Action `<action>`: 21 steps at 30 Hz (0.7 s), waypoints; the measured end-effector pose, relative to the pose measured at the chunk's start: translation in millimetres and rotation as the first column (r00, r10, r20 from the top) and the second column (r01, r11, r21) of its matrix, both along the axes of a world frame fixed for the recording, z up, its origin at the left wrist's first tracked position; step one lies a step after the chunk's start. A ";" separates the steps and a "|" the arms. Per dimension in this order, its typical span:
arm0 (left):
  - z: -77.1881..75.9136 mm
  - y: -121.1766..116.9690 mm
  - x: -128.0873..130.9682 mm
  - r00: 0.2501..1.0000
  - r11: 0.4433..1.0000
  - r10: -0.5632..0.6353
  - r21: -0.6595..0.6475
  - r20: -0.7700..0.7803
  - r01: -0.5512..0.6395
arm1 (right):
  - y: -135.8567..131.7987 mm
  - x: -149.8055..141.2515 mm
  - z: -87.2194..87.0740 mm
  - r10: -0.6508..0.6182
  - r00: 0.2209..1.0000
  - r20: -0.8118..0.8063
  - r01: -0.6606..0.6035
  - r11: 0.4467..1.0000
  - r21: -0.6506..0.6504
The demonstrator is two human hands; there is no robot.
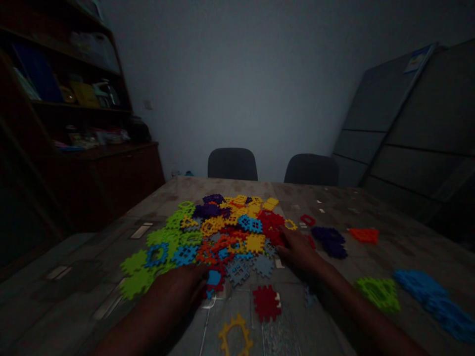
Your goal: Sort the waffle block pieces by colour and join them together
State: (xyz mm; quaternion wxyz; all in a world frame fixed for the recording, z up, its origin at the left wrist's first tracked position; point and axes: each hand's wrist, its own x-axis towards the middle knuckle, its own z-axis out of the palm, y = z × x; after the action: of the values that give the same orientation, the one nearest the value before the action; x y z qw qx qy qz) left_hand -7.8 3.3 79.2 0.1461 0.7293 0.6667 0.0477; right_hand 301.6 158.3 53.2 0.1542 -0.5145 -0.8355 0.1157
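Observation:
A heap of plastic interlocking building pieces with toothed edges lies on the table, with yellow pieces, green pieces, blue pieces and red pieces. At the heap's near left edge is my left hand, beside a red piece with a blue centre; its fingertips are lost in shadow. My right hand reaches to the heap's right edge by the red pieces, thumb and fingers apart. Between my forearms lie a flat red square piece and a yellow ring-shaped piece.
On the right of the table lie purple pieces, an orange piece, a green piece and a stack of blue pieces. Two chairs stand at the far side. Shelves are at left, in dim light.

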 end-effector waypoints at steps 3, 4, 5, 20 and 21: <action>1.5 0.1 -1.2 0.999 1.000 0.012 0.003 -0.048 -0.012 | -6.9 -3.5 4.3 0.021 1.000 -0.012 -0.021 1.000 -0.011; 2.9 0.0 -1.5 0.998 1.000 0.014 0.012 -0.058 -0.013 | -13.6 -2.9 6.2 0.038 0.999 -0.015 -0.038 0.999 -0.013; 4.3 0.1 -1.7 0.998 1.000 0.016 0.024 -0.063 -0.015 | -22.6 -1.5 8.2 0.061 0.998 -0.021 -0.061 0.998 -0.020; -6.5 -13.7 33.0 0.871 0.849 -0.475 0.328 0.128 0.414 | -125.0 11.5 30.3 0.413 0.890 -0.194 -0.454 0.849 -0.272; -5.0 -16.5 36.9 0.849 0.835 -0.510 0.314 0.136 0.451 | -123.1 15.0 28.7 0.411 0.890 -0.198 -0.452 0.852 -0.263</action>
State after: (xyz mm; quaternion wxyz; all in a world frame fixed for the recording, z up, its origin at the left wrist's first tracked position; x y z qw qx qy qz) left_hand 29.2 -13.2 74.2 0.1233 0.8773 0.4283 0.1782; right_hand 316.6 35.2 81.9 0.0996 -0.3220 -0.8897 0.3080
